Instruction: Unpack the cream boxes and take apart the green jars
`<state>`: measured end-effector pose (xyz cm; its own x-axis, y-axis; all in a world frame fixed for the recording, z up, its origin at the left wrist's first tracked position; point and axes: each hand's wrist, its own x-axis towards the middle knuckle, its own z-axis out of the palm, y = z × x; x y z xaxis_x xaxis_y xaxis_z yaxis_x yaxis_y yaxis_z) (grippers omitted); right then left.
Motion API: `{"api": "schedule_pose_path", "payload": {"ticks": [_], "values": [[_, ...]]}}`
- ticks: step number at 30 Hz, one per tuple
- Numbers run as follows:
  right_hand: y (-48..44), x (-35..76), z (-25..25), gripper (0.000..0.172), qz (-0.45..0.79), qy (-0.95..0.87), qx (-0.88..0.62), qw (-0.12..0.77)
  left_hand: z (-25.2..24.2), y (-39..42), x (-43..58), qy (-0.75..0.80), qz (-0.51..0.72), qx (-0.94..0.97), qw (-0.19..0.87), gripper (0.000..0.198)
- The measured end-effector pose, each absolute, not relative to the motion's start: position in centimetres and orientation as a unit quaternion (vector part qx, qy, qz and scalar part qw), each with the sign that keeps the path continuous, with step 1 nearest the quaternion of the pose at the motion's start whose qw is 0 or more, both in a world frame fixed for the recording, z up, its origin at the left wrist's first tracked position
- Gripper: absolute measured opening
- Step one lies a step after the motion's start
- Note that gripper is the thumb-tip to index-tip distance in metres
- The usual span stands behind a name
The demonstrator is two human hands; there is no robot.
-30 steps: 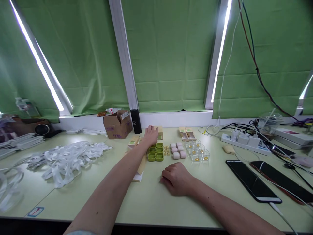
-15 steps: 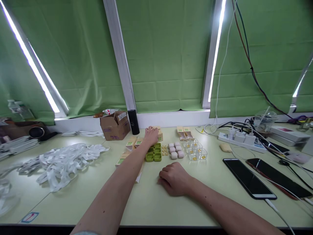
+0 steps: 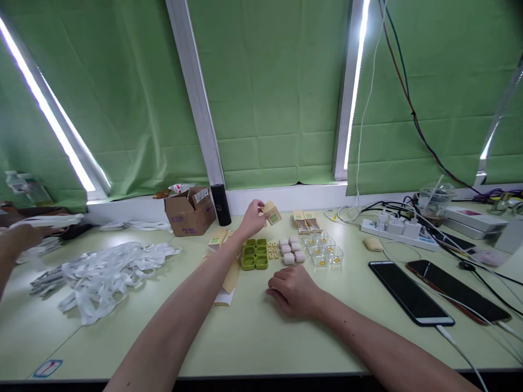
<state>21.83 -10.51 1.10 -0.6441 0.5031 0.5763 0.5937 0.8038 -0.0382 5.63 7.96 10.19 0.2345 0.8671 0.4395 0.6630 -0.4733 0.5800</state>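
Note:
My left hand (image 3: 254,216) is raised over the far part of the table, its fingers closed on a small kraft paper box (image 3: 272,213) with a green square. My right hand (image 3: 295,290) rests on the table with its fingers curled; whether anything is inside is hidden. Between them lie green square trays (image 3: 255,255), small yellowish squares (image 3: 273,250), pale pink-white blocks (image 3: 291,250) and clear cups (image 3: 324,249) with yellow centres. Two kraft boxes (image 3: 307,222) lie behind the cups. More kraft packaging (image 3: 231,276) is partly hidden under my left forearm.
White straps (image 3: 118,275) are heaped on the left. A cardboard box (image 3: 190,212) and black cylinder (image 3: 221,204) stand at the back. On the right are phones (image 3: 411,293), a power strip (image 3: 399,235) and cables. Another person's hand (image 3: 30,238) is at the far left.
My left hand has lifted a kraft box off the table and moved slightly right. Another person's hand has appeared at the left edge with white strips. My right hand stays in place.

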Motion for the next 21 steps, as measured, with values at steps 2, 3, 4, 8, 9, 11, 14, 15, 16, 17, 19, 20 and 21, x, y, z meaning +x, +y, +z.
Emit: {"api": "schedule_pose_path", "payload": {"ticks": [2,3,4,8,9,11,14,15,16,17,19,20,21], "values": [[-10.1,22.4,1.4,0.021,-0.087,-0.885,-0.301,0.343,11.2,6.3,5.3,0.469,0.388,0.773,0.180,0.028],[-10.0,22.7,1.6,0.019,-0.089,-0.872,-0.303,0.373,11.5,5.3,5.0,0.447,0.406,0.770,0.207,0.027],[-9.9,23.0,1.8,0.017,-0.090,-0.855,-0.309,0.406,11.7,4.1,4.7,0.399,0.444,0.753,0.276,0.026],[-9.8,24.1,2.9,0.010,-0.063,-0.765,-0.340,0.544,11.1,-1.3,3.3,0.299,0.476,0.701,0.440,0.041],[-9.8,24.3,3.1,0.009,-0.050,-0.739,-0.344,0.577,10.7,-2.5,3.0,0.295,0.465,0.691,0.467,0.043],[-9.8,24.5,3.3,0.009,-0.016,-0.701,-0.346,0.623,9.7,-4.5,2.7,0.300,0.450,0.674,0.504,0.045],[-9.5,24.7,3.2,0.019,0.076,-0.701,-0.349,0.617,8.2,-6.2,2.6,0.307,0.432,0.662,0.530,0.049],[-9.3,24.6,3.1,0.024,0.112,-0.711,-0.349,0.600,7.8,-6.5,2.7,0.305,0.433,0.661,0.532,0.051],[-9.2,24.6,2.9,0.030,0.141,-0.720,-0.350,0.583,7.3,-6.6,2.8,0.305,0.432,0.661,0.533,0.053],[-9.0,24.6,2.7,0.035,0.162,-0.726,-0.351,0.569,6.9,-6.6,2.9,0.307,0.435,0.659,0.531,0.055],[-8.7,24.5,2.5,0.041,0.185,-0.727,-0.357,0.557,6.1,-6.6,3.2,0.312,0.446,0.655,0.524,0.056],[-8.5,24.6,2.5,0.043,0.195,-0.724,-0.359,0.556,5.7,-6.6,3.2,0.313,0.453,0.653,0.520,0.055],[-8.4,24.6,2.5,0.043,0.207,-0.723,-0.360,0.552,5.4,-6.6,3.3,0.313,0.458,0.653,0.516,0.054]]}}
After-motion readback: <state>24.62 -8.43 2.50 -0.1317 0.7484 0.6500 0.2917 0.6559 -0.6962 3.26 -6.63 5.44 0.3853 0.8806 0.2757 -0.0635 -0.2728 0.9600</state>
